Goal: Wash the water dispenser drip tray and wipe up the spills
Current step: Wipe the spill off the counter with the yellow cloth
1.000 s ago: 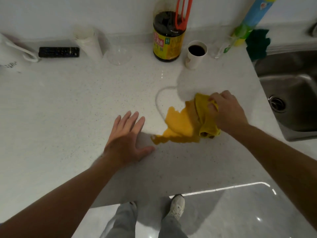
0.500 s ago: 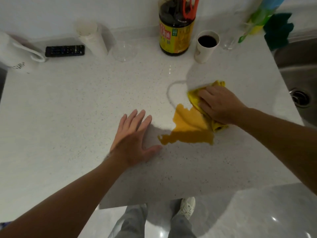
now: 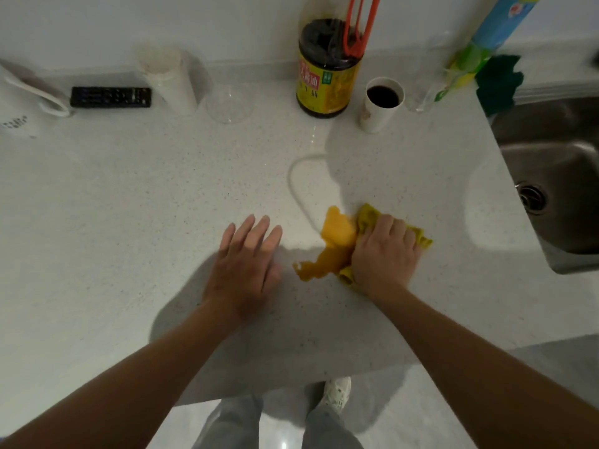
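While a wet patch is lying on the speckled countertop, it is being wiped with a yellow cloth under the right hand.

The cloth is being pressed flat by curled fingers closed over its bunched part, probably so that it is dragged through the water rather than slid over it. The left hand is being rested palm down just beside the cloth, fingers spread and holding nothing, seemingly for support. A curved wet outline is being left just beyond the cloth. Behind it, a soy sauce bottle and a paper cup of dark liquid are being kept clear. The drip tray is not being shown; the steel sink is lying to the right.
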Motion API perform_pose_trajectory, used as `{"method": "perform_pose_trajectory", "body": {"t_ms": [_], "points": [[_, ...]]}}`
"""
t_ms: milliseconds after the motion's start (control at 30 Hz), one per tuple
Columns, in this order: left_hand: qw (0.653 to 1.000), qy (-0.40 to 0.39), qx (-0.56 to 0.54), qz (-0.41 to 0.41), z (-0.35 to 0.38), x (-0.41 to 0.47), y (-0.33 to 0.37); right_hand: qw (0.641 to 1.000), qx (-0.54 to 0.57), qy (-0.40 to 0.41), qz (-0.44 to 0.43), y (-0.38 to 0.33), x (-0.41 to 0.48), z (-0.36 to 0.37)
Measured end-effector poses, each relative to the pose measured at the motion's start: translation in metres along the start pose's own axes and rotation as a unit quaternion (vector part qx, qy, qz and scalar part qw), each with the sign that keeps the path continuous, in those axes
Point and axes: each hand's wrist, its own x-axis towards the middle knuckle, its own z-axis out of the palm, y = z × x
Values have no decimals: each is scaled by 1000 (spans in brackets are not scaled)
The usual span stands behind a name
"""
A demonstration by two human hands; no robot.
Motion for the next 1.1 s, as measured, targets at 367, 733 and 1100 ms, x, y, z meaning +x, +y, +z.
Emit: {"method": "perform_pose_trajectory", "body": {"t_ms": [367,733,1100], "points": [[999,41,4,-10,9,0,-3,855,-9,-72,-513,-22,133,21],[994,-1,-104,-24,-14,-7,-12,911,90,-156,-370,2,53,-15],[999,-11,-9,29,-21,-42,-60,912,-18,-191,-363,-17,46,10]]}}
